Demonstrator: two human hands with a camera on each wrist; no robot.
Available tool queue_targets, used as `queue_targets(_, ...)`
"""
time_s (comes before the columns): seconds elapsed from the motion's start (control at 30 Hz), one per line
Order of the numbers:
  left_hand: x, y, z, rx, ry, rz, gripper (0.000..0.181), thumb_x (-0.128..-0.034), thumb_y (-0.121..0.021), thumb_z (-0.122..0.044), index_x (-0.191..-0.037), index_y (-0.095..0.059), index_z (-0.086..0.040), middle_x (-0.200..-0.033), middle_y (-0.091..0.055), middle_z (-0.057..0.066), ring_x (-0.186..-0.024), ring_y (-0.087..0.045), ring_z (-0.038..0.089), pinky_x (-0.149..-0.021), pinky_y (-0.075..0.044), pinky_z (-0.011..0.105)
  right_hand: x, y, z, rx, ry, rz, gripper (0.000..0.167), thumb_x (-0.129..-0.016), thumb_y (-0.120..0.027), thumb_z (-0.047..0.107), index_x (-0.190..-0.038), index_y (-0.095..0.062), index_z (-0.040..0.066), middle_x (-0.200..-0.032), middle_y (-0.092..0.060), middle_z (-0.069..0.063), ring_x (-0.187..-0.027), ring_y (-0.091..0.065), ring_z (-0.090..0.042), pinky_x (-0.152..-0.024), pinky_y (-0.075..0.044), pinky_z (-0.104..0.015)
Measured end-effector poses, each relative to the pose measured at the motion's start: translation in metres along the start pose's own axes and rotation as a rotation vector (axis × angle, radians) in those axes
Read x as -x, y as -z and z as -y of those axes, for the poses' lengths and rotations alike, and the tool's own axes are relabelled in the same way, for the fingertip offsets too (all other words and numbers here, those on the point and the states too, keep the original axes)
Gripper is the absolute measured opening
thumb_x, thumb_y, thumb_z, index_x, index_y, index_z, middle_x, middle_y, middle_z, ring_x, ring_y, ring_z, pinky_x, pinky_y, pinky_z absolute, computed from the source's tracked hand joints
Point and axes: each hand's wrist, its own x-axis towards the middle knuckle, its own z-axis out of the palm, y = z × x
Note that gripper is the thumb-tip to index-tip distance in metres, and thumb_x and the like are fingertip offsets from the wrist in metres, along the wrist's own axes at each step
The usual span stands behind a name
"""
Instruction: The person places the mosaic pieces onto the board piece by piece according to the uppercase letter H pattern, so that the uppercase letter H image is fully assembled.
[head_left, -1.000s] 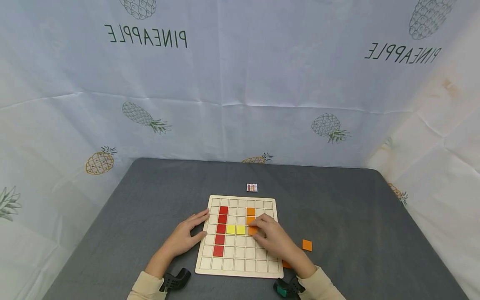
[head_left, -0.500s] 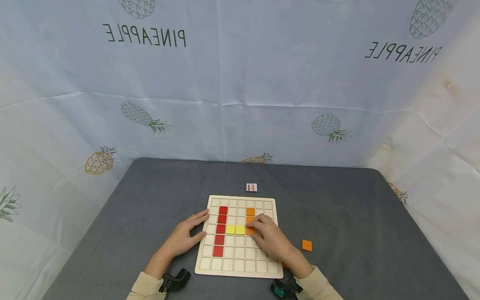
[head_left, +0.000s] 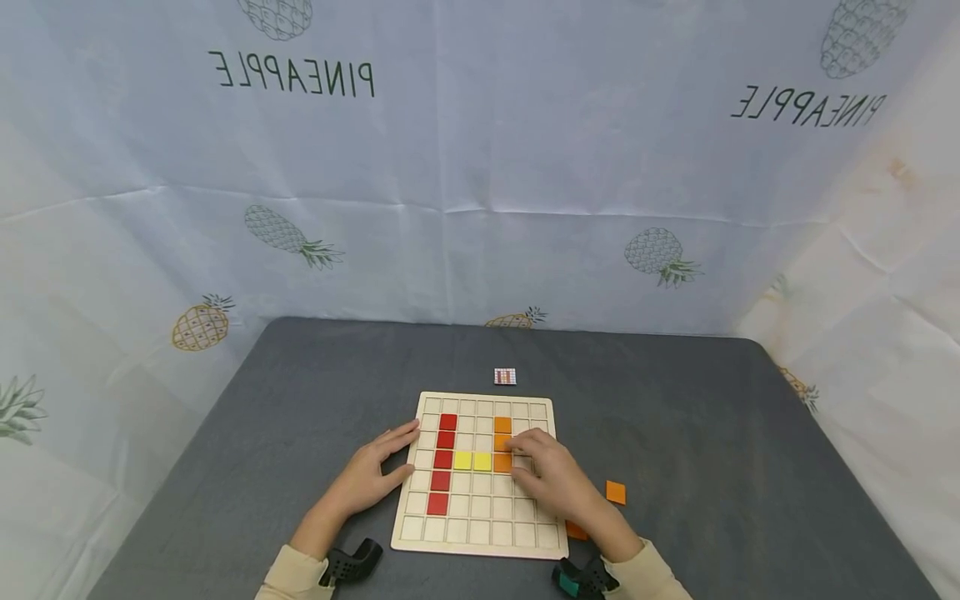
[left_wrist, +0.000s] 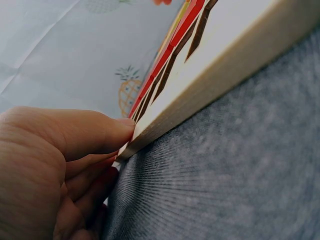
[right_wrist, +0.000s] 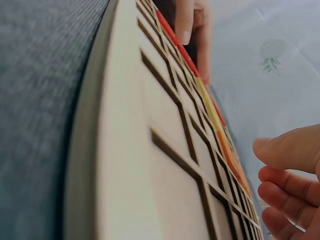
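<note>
A pale wooden grid board (head_left: 480,547) lies on the grey table. It bears a column of several red tiles (head_left: 442,459), two yellow tiles (head_left: 472,461) to their right, and a column of orange tiles (head_left: 502,425). My left hand (head_left: 371,473) rests at the board's left edge, fingers spread; its thumb (left_wrist: 107,131) touches the rim in the left wrist view. Just right of the lowest orange tile, my right hand (head_left: 561,477) hovers over the board. In the right wrist view its thumb (right_wrist: 287,149) and fingers are apart, with nothing between them.
A loose orange tile (head_left: 615,492) lies right of the board. Another orange piece (head_left: 576,531) shows partly under the right forearm. Behind the board is a small patterned card (head_left: 505,377). A pineapple-print cloth (head_left: 480,142) hangs beyond the table.
My right hand first shifted slightly left with the lowest orange tile, which now lines up with its column. It has since let go and drawn back right. The left hand stays put.
</note>
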Motion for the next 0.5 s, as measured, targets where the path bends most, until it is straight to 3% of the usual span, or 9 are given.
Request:
queue_targets(0.27, -0.001, -0.001, -0.003, 0.003, 0.011, 0.005, 0.052, -0.0872, -0.067, -0.021, -0.136, -0.054, -0.007, -0.147, -0.045, 0.003, -0.135, -0.041, 0.029, -0.109, -0.033, 0.054, 0.02, 0.024, -0.01, 0.014, -0.114, -0.007, 0.037, -0.083, -0.073, 0.016, -0.119, -0.065, 0.011, -0.12, -0.061, 0.0, -0.113, -0.059, -0.022, -0.091, -0.051, -0.043)
queue_targets(0.5, -0.001, -0.001, -0.003, 0.014, 0.014, 0.0, 0.053, -0.0866, -0.068, -0.02, -0.135, -0.054, -0.006, -0.146, -0.045, 0.005, -0.134, -0.042, 0.03, -0.109, -0.033, 0.055, 0.046, 0.044, -0.03, 0.054, -0.192, -0.049, 0.043, -0.081, -0.074, 0.014, -0.122, -0.063, 0.012, -0.122, -0.061, -0.002, -0.112, -0.059, -0.025, -0.089, -0.052, -0.044)
